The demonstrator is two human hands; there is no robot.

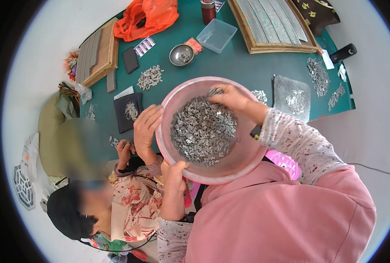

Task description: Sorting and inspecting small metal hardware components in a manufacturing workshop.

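A large pink plastic basin [243,164] is held in front of my body, tilted a little. In it lies a heap of small silvery-grey metal pieces [203,131]. My left hand [174,174] grips the basin's near-left rim, thumb over the edge. Over the far right side of the heap, my right hand [231,99] is closed around a few of the metal pieces [215,91]. A co-worker's raised hand [148,124] is beside the basin's left rim; whether it touches cannot be told. The co-worker's other hand [125,151] is lower left, fingers bent.
On the green table [243,65] are piles of metal pieces [150,78], a steel bowl [181,55], a clear box [217,36], a wooden tray of grey strips [273,22], a grey mat [291,98], a dark cloth [128,112] and a phone [131,60]. A co-worker [133,199] sits left.
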